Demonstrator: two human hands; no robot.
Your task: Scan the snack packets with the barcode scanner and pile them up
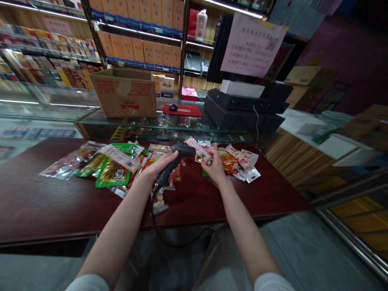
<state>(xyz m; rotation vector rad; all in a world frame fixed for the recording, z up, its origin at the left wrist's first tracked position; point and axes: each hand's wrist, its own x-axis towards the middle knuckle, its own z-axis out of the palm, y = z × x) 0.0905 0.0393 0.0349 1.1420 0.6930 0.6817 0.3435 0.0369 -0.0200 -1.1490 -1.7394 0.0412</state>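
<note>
My left hand (pixel 159 165) is wrapped round the grip of a black barcode scanner (pixel 177 159), whose head points right and whose cord (pixel 160 230) hangs off the table's front edge. My right hand (pixel 214 163) pinches a long, narrow snack packet (pixel 197 148) and holds it just in front of the scanner's head. Both hands hover over a dark red wooden table (pixel 45 202). Several snack packets lie spread on it: a pile at the left (pixel 112 167) and a smaller pile at the right (pixel 239 161).
Behind the table stands a glass counter (pixel 91 117) with a cardboard box (pixel 125 93), a red mouse pad with a mouse (pixel 182 109) and a black till with a monitor (pixel 245 105). Shelves of boxed goods (pixel 136 36) line the back wall. A wooden counter (pixel 303 153) runs along the right.
</note>
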